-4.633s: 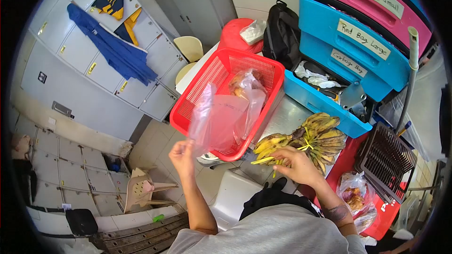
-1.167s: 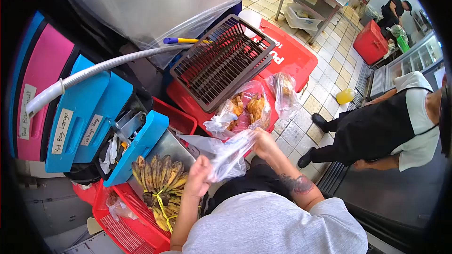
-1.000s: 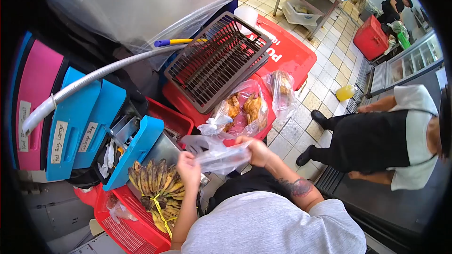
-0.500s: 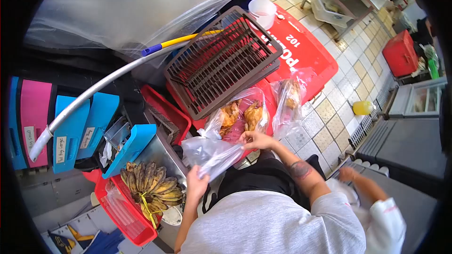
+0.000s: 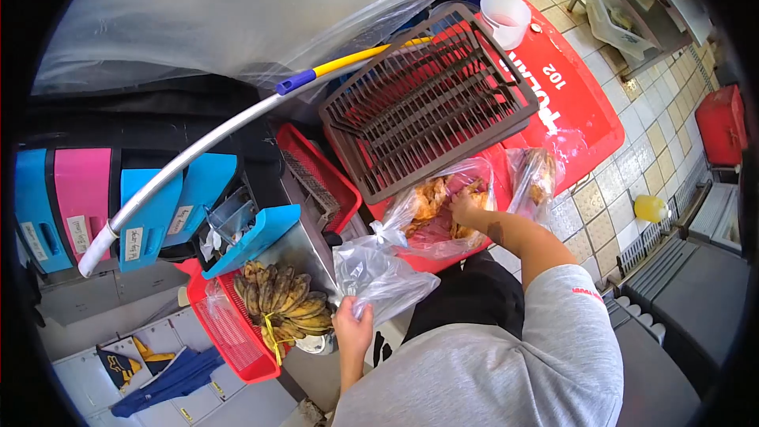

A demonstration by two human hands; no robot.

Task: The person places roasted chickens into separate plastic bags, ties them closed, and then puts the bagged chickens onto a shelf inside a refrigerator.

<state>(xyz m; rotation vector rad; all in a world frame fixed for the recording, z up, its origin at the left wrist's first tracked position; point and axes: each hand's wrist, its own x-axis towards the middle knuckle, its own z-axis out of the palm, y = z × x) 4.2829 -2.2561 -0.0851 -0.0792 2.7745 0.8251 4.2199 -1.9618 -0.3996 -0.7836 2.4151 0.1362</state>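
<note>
My left hand (image 5: 353,327) is closed on the edge of a clear plastic bag (image 5: 381,277), which hangs loosely over the near left side of the red cooler box. My right hand (image 5: 468,207) reaches into another clear bag (image 5: 439,243) holding pieces of browned meat (image 5: 428,199); its fingers are partly hidden among the pieces. To the right, a third clear bag (image 5: 531,182) with browned meat lies on the red lid (image 5: 589,130). Brown slatted crates (image 5: 423,103) rest just beyond the bags.
A clear tub (image 5: 506,20) stands at the lid's far edge. Bananas (image 5: 286,300) lie on a red basket (image 5: 224,332) at the left, near blue file holders (image 5: 265,236). A curved grey pipe (image 5: 186,160) crosses the left side. A yellow container (image 5: 651,208) stands on the tiled floor.
My right hand has let go of the empty bag and moved away into the meat bag. The view has shifted, and the co-worker at the right is out of sight.
</note>
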